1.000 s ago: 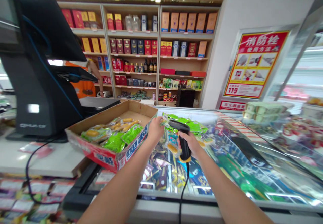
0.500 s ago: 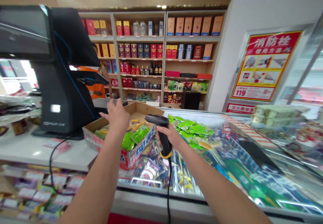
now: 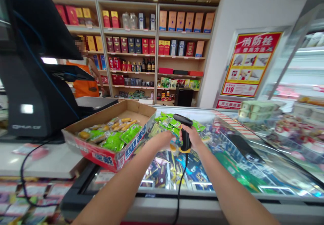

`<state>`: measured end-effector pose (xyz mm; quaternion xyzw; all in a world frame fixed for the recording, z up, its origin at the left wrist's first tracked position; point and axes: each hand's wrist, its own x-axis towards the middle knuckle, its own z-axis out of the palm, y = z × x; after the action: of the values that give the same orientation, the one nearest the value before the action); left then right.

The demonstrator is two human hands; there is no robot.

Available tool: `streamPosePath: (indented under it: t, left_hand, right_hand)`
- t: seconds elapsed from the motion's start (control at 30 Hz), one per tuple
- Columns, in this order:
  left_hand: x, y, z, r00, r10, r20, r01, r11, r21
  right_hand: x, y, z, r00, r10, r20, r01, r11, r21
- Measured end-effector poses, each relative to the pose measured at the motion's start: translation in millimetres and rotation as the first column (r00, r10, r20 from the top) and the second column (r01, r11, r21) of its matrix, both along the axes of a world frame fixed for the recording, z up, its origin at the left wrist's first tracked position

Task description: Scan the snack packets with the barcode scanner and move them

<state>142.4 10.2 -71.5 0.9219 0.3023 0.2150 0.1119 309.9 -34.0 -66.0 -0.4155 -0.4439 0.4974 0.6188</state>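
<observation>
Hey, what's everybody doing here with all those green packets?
A person's right hand grips a black handheld scanner with a cord hanging down. The left hand is beside it, at a clear packet with something yellow inside; its grip is hard to see. Green packets lie on a glass-topped case. More packets sit in an open cardboard box to the left. Another person in orange stands farther back.

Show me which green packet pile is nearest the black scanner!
The pile on the glass, behind the scanner; the other pile lies farther left, inside the cardboard box.
</observation>
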Motion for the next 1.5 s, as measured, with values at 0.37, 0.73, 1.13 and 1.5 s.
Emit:
streamPosePath:
  t: [0.37, 0.73, 1.13, 1.5]
  left_hand:
    - [-0.7, 22.6, -36.5, 0.704, 0.415, 0.577, 0.167, 0.692, -0.702]
    - [-14.0, 32.3, -26.3, 0.197, 0.711, 0.675, 0.588, 0.466, -0.661]
    - [-16.9, 33.8, -24.0, 0.252, 0.659, 0.709, 0.332, 0.629, -0.703]
    - [-13.4, 27.3, -20.1, 0.293, 0.623, 0.726, 0.263, 0.677, -0.687]
  right_hand:
    - [2.6, 0.2, -13.4, 1.000, -0.022, -0.010, 0.022, 1.000, 0.011]
    - [5.5, -4.5, -12.3, 0.966, 0.211, 0.151, -0.199, 0.976, -0.094]
    - [3.2, -13.1, -7.0, 0.900, 0.302, 0.315, -0.278, 0.953, -0.120]
    - [3.9, -12.6, -9.3, 0.884, 0.318, 0.343, -0.290, 0.948, -0.131]
